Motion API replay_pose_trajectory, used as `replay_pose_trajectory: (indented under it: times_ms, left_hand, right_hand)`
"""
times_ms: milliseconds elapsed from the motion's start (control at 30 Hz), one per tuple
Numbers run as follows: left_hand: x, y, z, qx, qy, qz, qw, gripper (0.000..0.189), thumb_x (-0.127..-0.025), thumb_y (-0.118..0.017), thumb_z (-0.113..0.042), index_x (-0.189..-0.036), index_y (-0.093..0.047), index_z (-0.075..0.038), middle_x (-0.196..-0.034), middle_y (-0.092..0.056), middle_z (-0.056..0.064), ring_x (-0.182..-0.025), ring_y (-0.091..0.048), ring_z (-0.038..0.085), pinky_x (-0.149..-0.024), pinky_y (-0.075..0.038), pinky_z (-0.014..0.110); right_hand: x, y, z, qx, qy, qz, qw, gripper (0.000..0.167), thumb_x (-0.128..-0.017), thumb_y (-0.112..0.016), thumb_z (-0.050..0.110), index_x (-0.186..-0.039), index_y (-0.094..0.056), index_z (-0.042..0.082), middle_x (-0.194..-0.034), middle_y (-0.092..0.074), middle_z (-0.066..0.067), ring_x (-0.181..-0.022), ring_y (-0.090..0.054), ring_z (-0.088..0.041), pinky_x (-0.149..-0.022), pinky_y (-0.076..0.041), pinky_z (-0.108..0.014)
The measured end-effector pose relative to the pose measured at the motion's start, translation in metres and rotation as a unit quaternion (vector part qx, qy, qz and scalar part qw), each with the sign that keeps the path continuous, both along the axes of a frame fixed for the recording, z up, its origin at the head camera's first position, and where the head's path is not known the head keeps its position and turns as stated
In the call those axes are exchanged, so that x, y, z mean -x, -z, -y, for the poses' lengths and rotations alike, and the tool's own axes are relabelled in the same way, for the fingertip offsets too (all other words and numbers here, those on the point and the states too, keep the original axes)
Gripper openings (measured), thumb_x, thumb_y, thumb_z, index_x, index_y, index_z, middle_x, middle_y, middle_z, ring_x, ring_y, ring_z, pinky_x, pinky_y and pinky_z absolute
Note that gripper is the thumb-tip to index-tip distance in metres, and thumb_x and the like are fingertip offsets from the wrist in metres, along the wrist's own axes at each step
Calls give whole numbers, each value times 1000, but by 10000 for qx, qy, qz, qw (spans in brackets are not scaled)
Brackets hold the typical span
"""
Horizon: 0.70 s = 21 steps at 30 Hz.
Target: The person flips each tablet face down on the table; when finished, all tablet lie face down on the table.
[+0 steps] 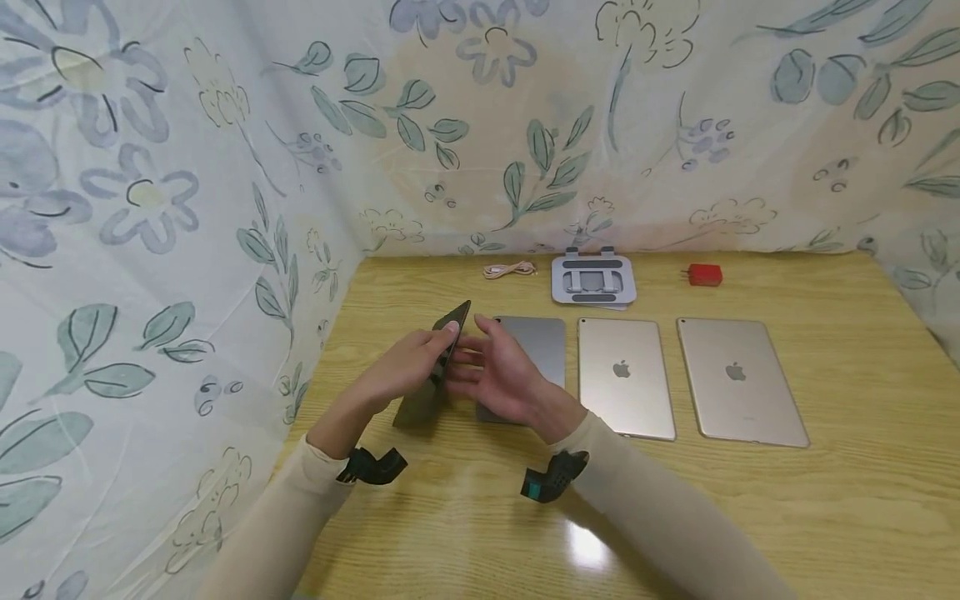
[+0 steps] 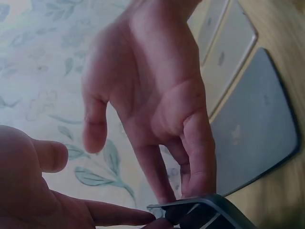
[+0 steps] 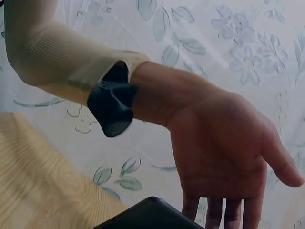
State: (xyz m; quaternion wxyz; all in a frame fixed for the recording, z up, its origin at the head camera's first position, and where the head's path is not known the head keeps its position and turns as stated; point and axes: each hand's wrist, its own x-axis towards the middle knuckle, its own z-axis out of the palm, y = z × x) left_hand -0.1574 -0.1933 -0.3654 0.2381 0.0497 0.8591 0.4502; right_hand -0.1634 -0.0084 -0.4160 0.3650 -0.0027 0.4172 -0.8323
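Observation:
My left hand [image 1: 429, 354] grips a dark tablet [image 1: 438, 367] and holds it tilted up on its edge over the wooden table [image 1: 750, 517]. In the right wrist view that left hand [image 3: 224, 157] has its fingers reaching down behind the dark tablet [image 3: 147, 215]. My right hand [image 1: 483, 367] is spread with straight fingers beside the tablet. In the left wrist view the right hand [image 2: 157, 95] has its fingertips on the tablet's top edge [image 2: 205, 206]. A grey tablet [image 1: 536, 342] lies flat, partly under the right hand.
Two gold tablets [image 1: 625, 377] [image 1: 738, 381] lie face down in a row to the right. Behind them sit a grey folding stand [image 1: 592, 280], a coiled pink cable [image 1: 510, 269] and a red charger [image 1: 705, 275]. Floral cloth [image 1: 187, 208] walls off the back and left.

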Motion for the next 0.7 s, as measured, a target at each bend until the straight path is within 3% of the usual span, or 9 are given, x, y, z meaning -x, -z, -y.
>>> replay_pose_trajectory:
  times_ms: [133, 267, 500, 700]
  left_hand:
    - [4, -7, 1, -265, -67, 207, 9994, 74, -118, -33, -57, -148, -59, 4, -158, -55, 21, -148, -52, 40, -120, -48, 60]
    - [6, -13, 1, -533, -169, 400, 9976, 72, -119, -32, -53, -158, -50, 5, -164, -50, 24, -152, -48, 45, -122, -48, 60]
    - [8, -16, 8, -1153, -321, 551, 9913, 68, -118, -33, -51, -157, -52, 1, -163, -47, 26, -152, -47, 47, -122, -48, 61]
    - [7, -16, 15, -1662, -490, 744, 9821, 70, -119, -33, -50, -164, -43, 3, -166, -42, 26, -154, -43, 47, -125, -44, 62]
  right_hand:
    - [-4, -7, 2, 56, -21, -248, 9997, 83, -115, -28, 61, -171, -23, -1, -172, -32, -26, -162, -33, -45, -136, -28, -57]
    - [-7, -14, 5, -9, -23, -487, 9988, 83, -115, -27, 61, -172, -20, 0, -172, -26, -26, -164, -25, -51, -136, -25, -58]
    - [-9, -19, 7, -370, 207, -731, 9964, 84, -115, -27, 64, -171, -27, 1, -149, -31, -19, -156, -33, -51, -134, -33, -57]
    - [-9, -20, 9, -613, 204, -928, 9936, 85, -115, -26, 65, -172, -28, 2, -171, -25, -24, -156, -34, -53, -132, -35, -58]
